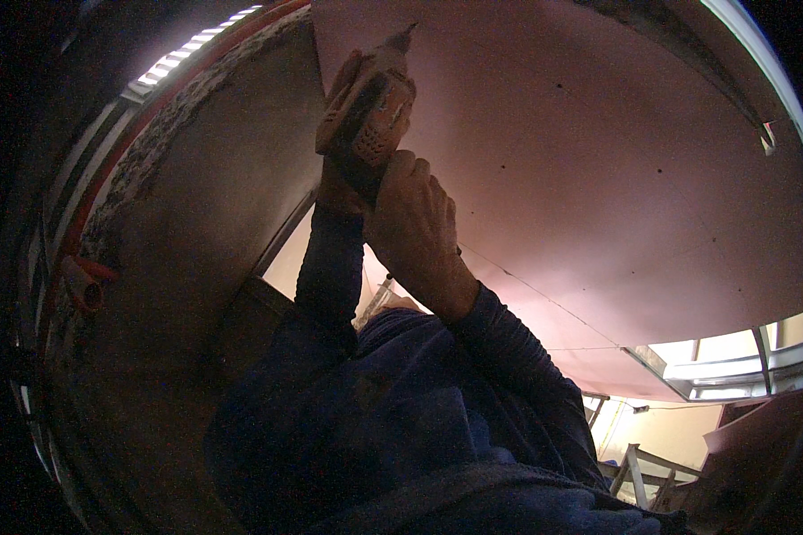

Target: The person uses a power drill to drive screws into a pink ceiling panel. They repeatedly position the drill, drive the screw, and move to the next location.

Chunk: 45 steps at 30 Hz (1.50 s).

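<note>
A dusty orange-and-dark cordless drill (385, 111) is raised in front of me, its thin bit angled up and to the right against a large pink board (580, 178). Around the drill's left side, my left hand (333, 120) is closed, partly hidden by the tool's body. My right hand (417, 218) is wrapped closed at the lower end of the drill, fingers curled and knuckles toward the board. Whether the bit's tip touches the board, I cannot tell. Small dark dots, like screw heads, are scattered over the board.
A dark rough wall (187, 178) rises at the left, with an orange pipe end (85, 287) beside it. Metal framing (723, 366) shows past the board's edge at right. Lower right stands a trestle-like frame (638, 477).
</note>
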Motion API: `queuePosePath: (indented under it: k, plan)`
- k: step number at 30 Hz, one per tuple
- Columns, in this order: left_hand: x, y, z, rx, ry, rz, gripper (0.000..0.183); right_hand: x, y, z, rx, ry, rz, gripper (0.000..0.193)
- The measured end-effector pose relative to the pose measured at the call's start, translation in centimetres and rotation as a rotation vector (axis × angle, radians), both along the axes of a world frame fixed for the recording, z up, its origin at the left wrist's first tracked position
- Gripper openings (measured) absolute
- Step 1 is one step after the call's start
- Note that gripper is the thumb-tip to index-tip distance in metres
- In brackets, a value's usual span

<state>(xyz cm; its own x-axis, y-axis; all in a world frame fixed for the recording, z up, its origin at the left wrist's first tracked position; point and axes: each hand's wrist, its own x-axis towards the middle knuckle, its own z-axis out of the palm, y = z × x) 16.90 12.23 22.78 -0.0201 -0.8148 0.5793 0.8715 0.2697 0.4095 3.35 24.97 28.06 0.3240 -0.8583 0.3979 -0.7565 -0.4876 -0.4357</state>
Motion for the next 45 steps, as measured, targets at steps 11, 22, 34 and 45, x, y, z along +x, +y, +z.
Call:
queuePosePath:
  k: [11,22,34,45]
  plan:
    - [1.4,-1.1,-0.5,-0.085,-0.029,-0.034,0.063,1.2,-0.4,-0.2,0.051,0.044,-0.021,0.044]
    - [4.1,-4.6,-2.3,0.166,-0.056,-0.217,0.057,2.3,-0.2,0.2,0.04,0.015,0.004,0.027]
    - [4.4,-4.2,-1.2,0.172,-0.082,-0.318,0.054,2.2,-0.3,0.0,0.064,-0.017,0.026,0.029]
    - [1.8,-1.8,-0.4,0.097,0.059,-0.043,0.055,2.1,-0.5,0.2,0.108,-0.028,0.025,0.034]
